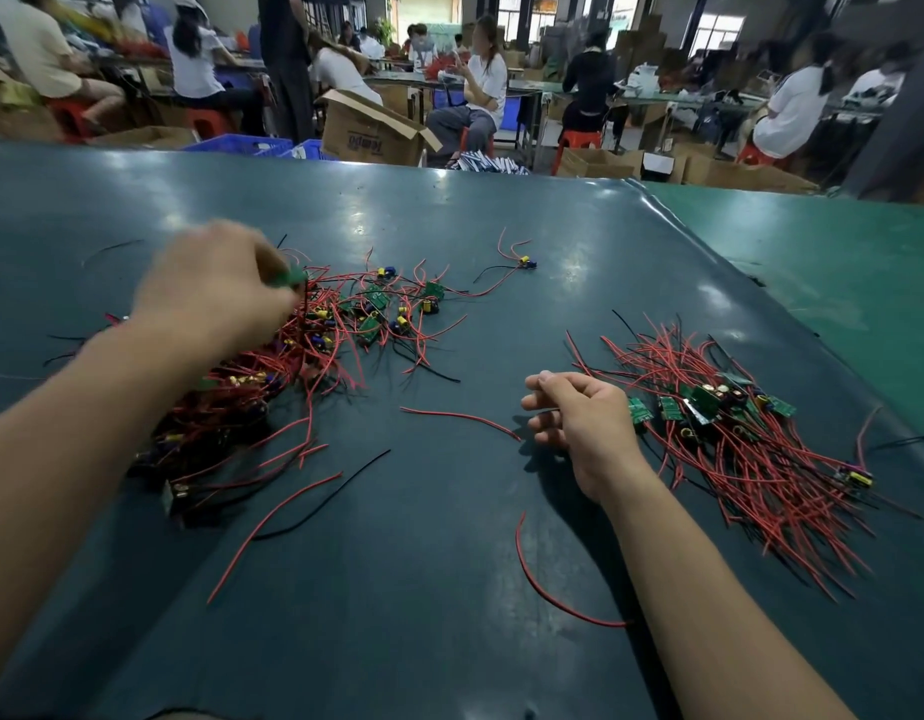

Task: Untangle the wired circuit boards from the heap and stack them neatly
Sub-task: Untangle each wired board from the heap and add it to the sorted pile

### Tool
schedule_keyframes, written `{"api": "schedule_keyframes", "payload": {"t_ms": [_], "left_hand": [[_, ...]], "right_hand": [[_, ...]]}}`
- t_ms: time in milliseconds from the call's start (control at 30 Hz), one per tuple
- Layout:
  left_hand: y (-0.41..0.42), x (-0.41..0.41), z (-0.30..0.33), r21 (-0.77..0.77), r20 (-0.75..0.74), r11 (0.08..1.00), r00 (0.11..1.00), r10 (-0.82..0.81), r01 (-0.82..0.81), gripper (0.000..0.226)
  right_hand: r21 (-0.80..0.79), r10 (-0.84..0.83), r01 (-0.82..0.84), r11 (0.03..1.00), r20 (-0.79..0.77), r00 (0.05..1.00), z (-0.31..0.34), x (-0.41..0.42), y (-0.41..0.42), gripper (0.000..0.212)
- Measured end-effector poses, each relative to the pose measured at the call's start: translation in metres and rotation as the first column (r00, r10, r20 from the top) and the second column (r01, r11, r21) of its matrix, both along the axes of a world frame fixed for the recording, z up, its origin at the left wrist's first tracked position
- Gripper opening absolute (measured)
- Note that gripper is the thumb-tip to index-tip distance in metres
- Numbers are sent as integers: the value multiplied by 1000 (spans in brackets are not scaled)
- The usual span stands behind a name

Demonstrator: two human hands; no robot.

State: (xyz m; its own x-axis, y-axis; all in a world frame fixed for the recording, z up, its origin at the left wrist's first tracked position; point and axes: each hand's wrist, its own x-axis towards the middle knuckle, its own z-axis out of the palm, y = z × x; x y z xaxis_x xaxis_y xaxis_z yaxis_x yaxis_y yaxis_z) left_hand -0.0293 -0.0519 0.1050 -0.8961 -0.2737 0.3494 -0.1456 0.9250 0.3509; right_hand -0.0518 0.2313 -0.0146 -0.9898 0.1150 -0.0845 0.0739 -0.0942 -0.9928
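A tangled heap [293,356] of small green circuit boards with red and black wires lies left of centre on the dark green table [449,589]. My left hand [216,288], blurred, hovers over the heap's far left and pinches a green board [291,277] whose wires trail down into the heap. At the right lies a second pile [735,433] of boards with their wires fanned out toward me. My right hand [579,418] rests just left of that pile with fingers loosely curled and holding nothing.
Loose red wires [460,417] and a black wire [325,498] lie between the piles. A single wired board [525,262] sits apart at the back. The table's far edge [449,171] borders cardboard boxes, blue crates and several seated people.
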Motion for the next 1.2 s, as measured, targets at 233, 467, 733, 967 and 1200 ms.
{"api": "schedule_keyframes", "payload": {"t_ms": [233, 467, 733, 967, 1200], "left_hand": [[54, 2, 13, 311, -565, 924, 825, -9, 223, 25], [138, 6, -100, 864, -388, 305, 916, -105, 401, 24], [136, -14, -137, 882, -374, 263, 920, -116, 392, 18], [136, -17, -141, 861, -398, 354, 917, 25, 365, 18], [136, -12, -136, 914, -343, 207, 937, -63, 348, 16]], "right_hand": [[-13, 89, -89, 996, -24, 996, 3, 3, -2, 12], [-127, 290, -307, 943, -134, 948, 2, 14, -22, 18], [100, 58, -38, 994, -205, 977, -5, 7, -19, 11], [-16, 278, -282, 959, -122, 953, -5, 7, -18, 30], [-37, 194, -206, 978, -204, 959, -2, 7, -15, 11]]}}
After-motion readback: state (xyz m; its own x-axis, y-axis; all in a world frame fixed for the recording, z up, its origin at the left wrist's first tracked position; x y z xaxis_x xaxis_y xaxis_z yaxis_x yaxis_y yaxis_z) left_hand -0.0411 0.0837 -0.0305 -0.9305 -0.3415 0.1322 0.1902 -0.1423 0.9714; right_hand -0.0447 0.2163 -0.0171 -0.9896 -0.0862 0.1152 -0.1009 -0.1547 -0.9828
